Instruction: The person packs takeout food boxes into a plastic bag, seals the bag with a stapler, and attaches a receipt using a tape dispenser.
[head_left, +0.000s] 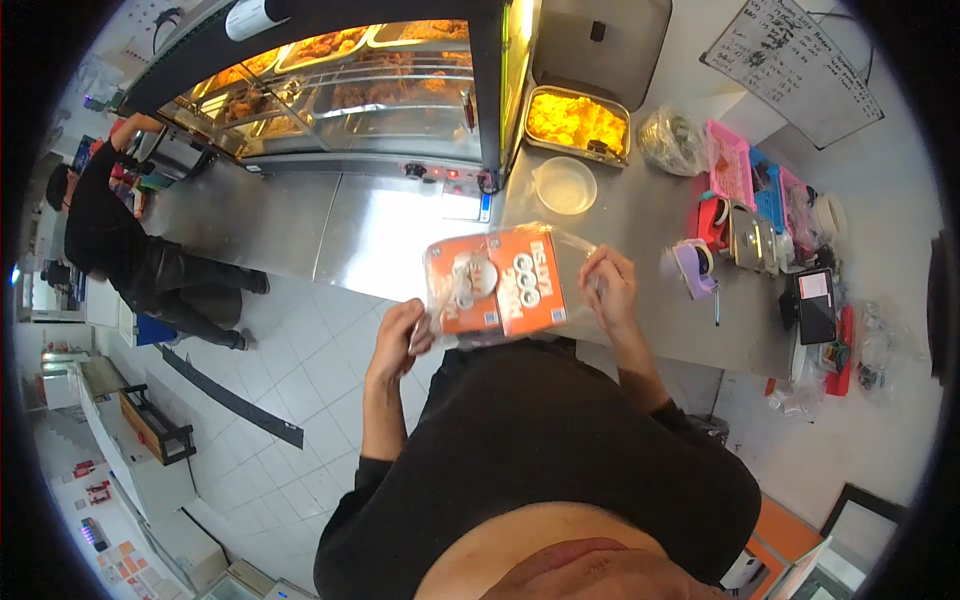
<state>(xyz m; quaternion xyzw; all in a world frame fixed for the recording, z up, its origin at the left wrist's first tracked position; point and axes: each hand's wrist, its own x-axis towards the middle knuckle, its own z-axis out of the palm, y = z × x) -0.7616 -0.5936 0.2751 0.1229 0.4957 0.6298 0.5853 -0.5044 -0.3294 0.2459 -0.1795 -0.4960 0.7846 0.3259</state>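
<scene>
Between my hands hangs a clear plastic bag (480, 341) with two orange printed food boxes (527, 281) side by side inside it. My left hand (403, 339) grips the bag's edge at its lower left. On the other side, my right hand (609, 283) is closed on the bag's stretched upper right part. The boxes are held in the air at the front edge of the steel counter (637, 315), close to my dark top. Beyond them on the counter is a round translucent plastic bowl (566, 185).
A heated glass display case (397, 97) with trays of fried food stands ahead. Right of it are an open tray of yellow food (576, 122), tape dispensers (694, 270), baskets (729, 161) and a tablet (815, 306). A co-worker (112, 217) stands at the far left.
</scene>
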